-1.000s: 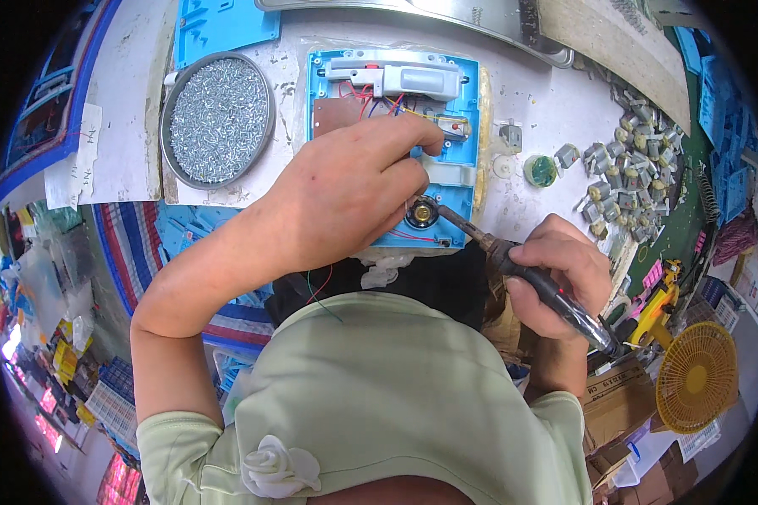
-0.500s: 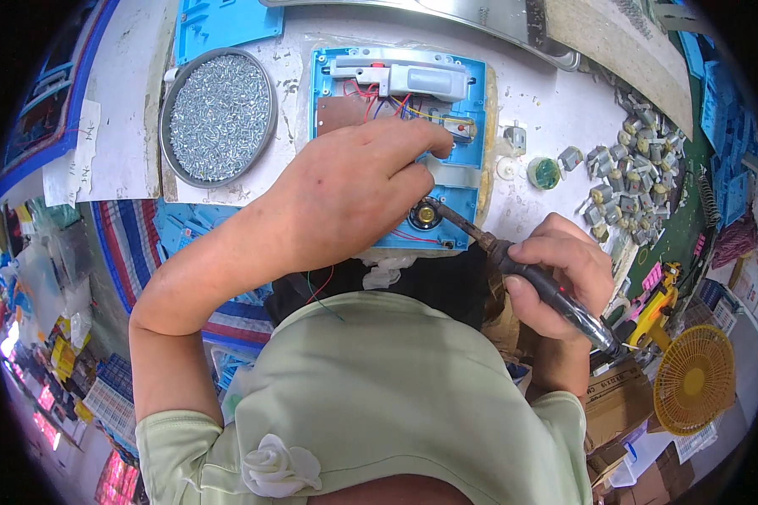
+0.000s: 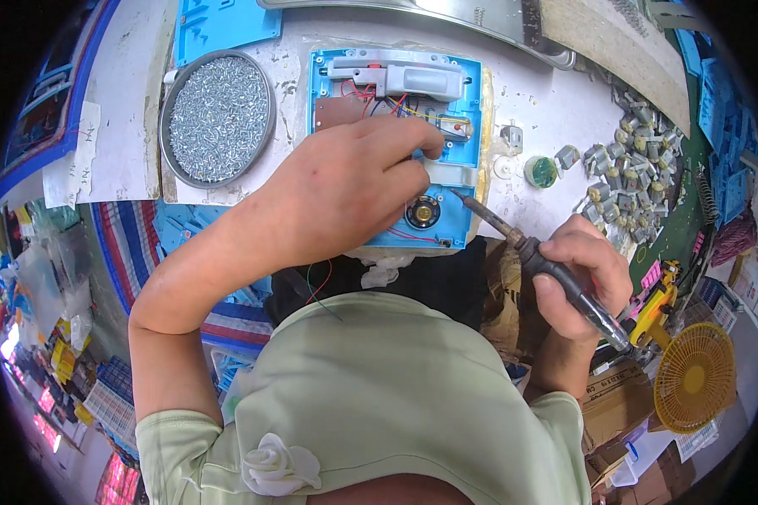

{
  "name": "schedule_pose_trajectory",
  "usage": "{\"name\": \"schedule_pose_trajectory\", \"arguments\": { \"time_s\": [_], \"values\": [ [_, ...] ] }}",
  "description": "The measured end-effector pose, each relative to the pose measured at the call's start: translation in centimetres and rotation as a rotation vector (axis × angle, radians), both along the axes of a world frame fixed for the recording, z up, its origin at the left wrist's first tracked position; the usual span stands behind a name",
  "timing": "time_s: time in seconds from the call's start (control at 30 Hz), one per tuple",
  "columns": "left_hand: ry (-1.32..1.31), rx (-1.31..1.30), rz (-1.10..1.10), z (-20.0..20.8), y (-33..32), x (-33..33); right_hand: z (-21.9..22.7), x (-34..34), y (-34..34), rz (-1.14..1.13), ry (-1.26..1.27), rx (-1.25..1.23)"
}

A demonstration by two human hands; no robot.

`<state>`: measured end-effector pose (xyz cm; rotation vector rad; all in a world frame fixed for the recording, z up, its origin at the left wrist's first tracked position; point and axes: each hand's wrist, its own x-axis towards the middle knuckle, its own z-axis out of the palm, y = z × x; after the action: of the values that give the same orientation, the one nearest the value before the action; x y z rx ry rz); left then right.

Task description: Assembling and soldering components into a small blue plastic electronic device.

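My right hand [image 3: 594,273] grips a soldering iron [image 3: 556,268] by its black handle. The iron's tip points left, above the right side of an open blue plastic housing [image 3: 456,229], close to a round speaker [image 3: 423,213]. Over the middle of the housing is my left hand [image 3: 341,185], its thumb and fingers bent together; whatever lies between them is hidden. Past its knuckles I see a brown board [image 3: 333,111], red, blue and yellow wires, a small motor [image 3: 455,128] and a grey plastic part [image 3: 421,82]. A thin red and green wire [image 3: 319,290] hangs below my left wrist.
A round pan [image 3: 268,139] of small metal screws stands left of the housing. To the right are a small green tub [image 3: 541,172], a loose motor [image 3: 511,137] and a heap of motors [image 3: 632,172]. A metal tray [image 3: 446,15] lies along the far side. A yellow fan [image 3: 693,379] stands at lower right.
The soldering iron has moved right, its tip away from the speaker, along with my right hand. My left hand and the housing have shifted only slightly.
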<state>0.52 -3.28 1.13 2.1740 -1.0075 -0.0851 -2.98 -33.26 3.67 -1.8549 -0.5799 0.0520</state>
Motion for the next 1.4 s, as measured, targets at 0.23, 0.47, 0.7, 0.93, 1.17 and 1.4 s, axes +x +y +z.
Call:
{"name": "schedule_pose_trajectory", "arguments": {
  "time_s": [0.23, 0.47, 0.7, 0.93, 1.17, 1.4],
  "values": [
    [0.11, -0.124, -0.025, -0.3, 0.6, 0.7, -0.2, -0.1, -0.3, -0.039, -0.011, 0.034],
    [0.047, -0.104, 0.044, -0.3, -0.1, 0.3, -0.3, 0.0, -0.4, -0.015, -0.032, 0.049],
    [0.058, -0.039, 0.085, 0.1, -0.7, -0.3, 0.1, 0.3, 0.2, 0.058, -0.021, -0.006],
    [0.03, -0.019, 0.092, 0.1, -1.1, -0.3, 0.0, 0.3, 0.6, 0.104, -0.008, -0.031],
    [0.027, 0.002, 0.09, 0.5, -1.3, -0.3, 0.1, 0.4, 0.9, 0.095, 0.004, -0.056],
    [0.039, 0.036, 0.084, 0.8, -1.5, -0.2, 0.2, 0.5, 1.2, 0.078, 0.017, -0.072]
  ]
}}
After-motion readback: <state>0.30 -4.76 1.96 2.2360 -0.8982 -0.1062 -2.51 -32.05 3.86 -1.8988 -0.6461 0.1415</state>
